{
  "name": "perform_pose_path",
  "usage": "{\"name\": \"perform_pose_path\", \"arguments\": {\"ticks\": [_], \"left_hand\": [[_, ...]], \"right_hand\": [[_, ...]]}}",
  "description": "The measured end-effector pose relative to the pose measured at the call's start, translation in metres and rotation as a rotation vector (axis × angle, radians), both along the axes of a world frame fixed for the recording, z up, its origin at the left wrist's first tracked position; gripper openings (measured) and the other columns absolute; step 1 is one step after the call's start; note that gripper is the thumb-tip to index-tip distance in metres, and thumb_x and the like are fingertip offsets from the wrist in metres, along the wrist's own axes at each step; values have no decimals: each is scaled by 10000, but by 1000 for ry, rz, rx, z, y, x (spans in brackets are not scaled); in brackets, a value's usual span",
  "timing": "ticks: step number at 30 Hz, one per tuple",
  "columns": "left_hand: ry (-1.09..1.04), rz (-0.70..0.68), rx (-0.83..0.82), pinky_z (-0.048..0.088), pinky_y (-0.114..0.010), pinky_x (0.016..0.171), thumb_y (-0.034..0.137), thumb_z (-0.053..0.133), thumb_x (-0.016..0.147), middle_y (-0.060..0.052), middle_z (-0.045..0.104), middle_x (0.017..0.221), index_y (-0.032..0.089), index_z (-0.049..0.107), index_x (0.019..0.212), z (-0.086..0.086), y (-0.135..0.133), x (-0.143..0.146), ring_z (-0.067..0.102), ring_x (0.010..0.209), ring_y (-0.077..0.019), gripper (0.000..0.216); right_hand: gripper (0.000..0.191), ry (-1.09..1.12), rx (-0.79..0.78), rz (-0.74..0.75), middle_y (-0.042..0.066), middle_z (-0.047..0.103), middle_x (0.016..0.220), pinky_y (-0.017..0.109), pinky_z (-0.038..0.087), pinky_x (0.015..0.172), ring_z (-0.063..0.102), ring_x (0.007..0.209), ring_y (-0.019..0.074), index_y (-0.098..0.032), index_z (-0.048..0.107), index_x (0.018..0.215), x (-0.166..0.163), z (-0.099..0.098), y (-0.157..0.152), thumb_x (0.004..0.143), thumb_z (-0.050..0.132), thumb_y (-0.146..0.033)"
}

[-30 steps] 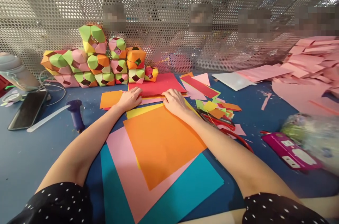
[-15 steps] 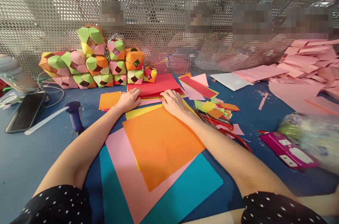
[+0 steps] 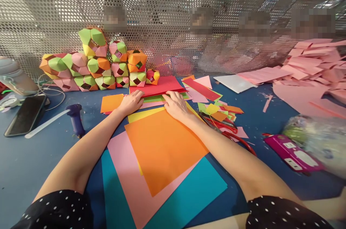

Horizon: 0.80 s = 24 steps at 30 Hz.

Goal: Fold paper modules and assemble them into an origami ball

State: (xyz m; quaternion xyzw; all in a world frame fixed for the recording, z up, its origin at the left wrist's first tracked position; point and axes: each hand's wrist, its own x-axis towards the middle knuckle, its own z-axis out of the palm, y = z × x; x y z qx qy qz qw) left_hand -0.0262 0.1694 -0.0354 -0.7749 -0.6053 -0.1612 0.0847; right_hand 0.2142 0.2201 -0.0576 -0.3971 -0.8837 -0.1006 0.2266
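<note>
Several coloured sheets lie piled up in front of me, with red paper (image 3: 162, 84) on top at the back. My left hand (image 3: 132, 102) has its curled fingers on the front left edge of the red paper. At the front right part of that edge, my right hand (image 3: 175, 104) is closed, its fingertips over the paper; both thumbs are partly hidden. Green paper (image 3: 154, 98) shows under the lifted red edge. Nearer to me, between my forearms, an orange sheet (image 3: 164, 146) overlaps a pink sheet (image 3: 127, 171) and a teal sheet (image 3: 197, 185).
Folded paper balls (image 3: 100, 66) are stacked at the back left, before a perforated metal screen (image 3: 167, 16). A glue gun (image 3: 75, 117), phone (image 3: 25, 115) and bottle (image 3: 17, 75) stand left. Right are scissors (image 3: 238, 139), paper scraps (image 3: 218, 110), a magenta box (image 3: 293, 152) and pink strips (image 3: 313, 63).
The front edge of the red paper has risen slightly between my hands, and more green shows beneath it. Both hands stay almost where they were.
</note>
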Motion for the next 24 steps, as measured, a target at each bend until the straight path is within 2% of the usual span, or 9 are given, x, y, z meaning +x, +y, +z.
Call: {"name": "perform_pose_path", "arguments": {"ticks": [5, 9, 11, 13, 16, 19, 24], "left_hand": [[-23, 47, -18, 480, -307, 697, 244, 362, 973, -74, 667, 1069, 206, 544, 1169, -5, 5, -3, 662, 911, -212, 270], [-47, 100, -33, 523, -343, 739, 317, 460, 972, -60, 661, 999, 155, 558, 1177, -6, 8, -5, 649, 833, -174, 279], [-57, 122, -34, 532, -358, 760, 357, 499, 958, -60, 656, 1010, 147, 560, 1185, -5, 9, -5, 645, 833, -167, 315], [-62, 141, -33, 525, -352, 751, 329, 460, 973, -67, 669, 1006, 158, 551, 1207, -4, 9, -5, 655, 839, -180, 304], [-60, 151, -29, 495, -327, 702, 245, 375, 978, -81, 698, 996, 198, 526, 1243, -3, 7, -5, 675, 863, -222, 309], [-48, 128, -23, 472, -300, 671, 179, 388, 932, -72, 696, 1080, 245, 527, 1235, -3, 6, -7, 678, 914, -233, 340], [-14, 40, -34, 473, -273, 675, 121, 438, 856, -32, 666, 1173, 254, 652, 1048, -4, 7, -10, 667, 967, -209, 317]], "right_hand": [[417, 42, 31, 2, 163, 543, 1343, 416, 363, 999, 457, 1202, 306, -99, 603, 1263, -1, 0, -1, 865, 488, -145], [391, 71, 52, -10, 158, 536, 1359, 414, 357, 1010, 453, 1221, 297, -107, 614, 1239, -2, 3, 0, 883, 456, -129], [379, 75, 57, -21, 158, 546, 1344, 414, 364, 987, 467, 1196, 296, -112, 621, 1226, -1, 6, 1, 895, 438, -121], [356, 59, 50, -27, 157, 595, 1269, 411, 376, 942, 504, 1125, 292, -121, 636, 1197, -1, 8, 2, 911, 425, -124], [294, -12, 16, -6, 131, 670, 1107, 383, 391, 868, 547, 1011, 267, -150, 681, 1089, -2, 11, 5, 943, 426, -164], [252, -111, -22, 32, 119, 673, 1101, 351, 388, 846, 552, 1010, 251, -159, 696, 1029, -5, 14, 8, 956, 467, -234], [242, -277, -68, 91, 125, 673, 1053, 322, 382, 822, 588, 958, 225, -146, 697, 1002, -11, 26, 13, 963, 470, -220]]}}
